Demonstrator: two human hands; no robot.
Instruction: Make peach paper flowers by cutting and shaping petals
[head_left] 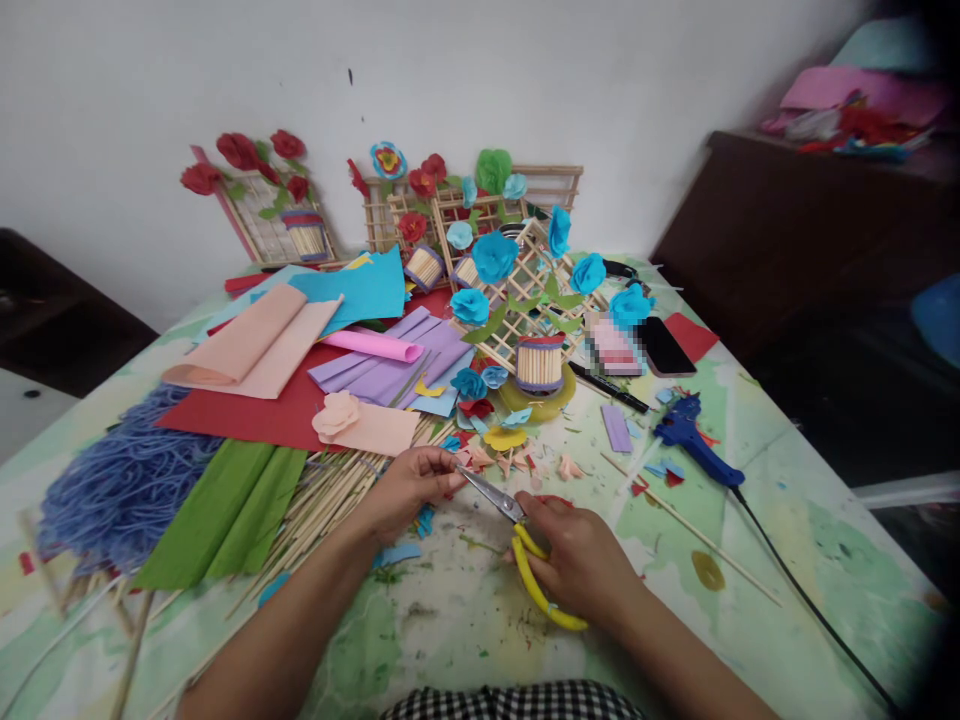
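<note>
My right hand (574, 555) is wrapped round a pair of scissors (491, 492) with yellow handles and silver blades. The blades point up and left, their tips reaching the fingers of my left hand (420, 488). That hand is closed in a pinch, and whatever it grips is too small or hidden to name. Beyond the fingers lie peach paper scraps (510, 460) and a yellow paper piece (505, 438). A peach paper flower (337, 416) rests on a peach sheet to the left. Farther back, a stick lattice (525, 270) carries blue paper flowers and a small stick pot (539, 364).
A blue glue gun (694, 440) lies at right, its cord running toward the front. Near it are a phone (665, 347) and a thin stick (697, 535). Blue yarn (127, 480), green paper (217, 515) and bundled sticks (322, 500) fill the left.
</note>
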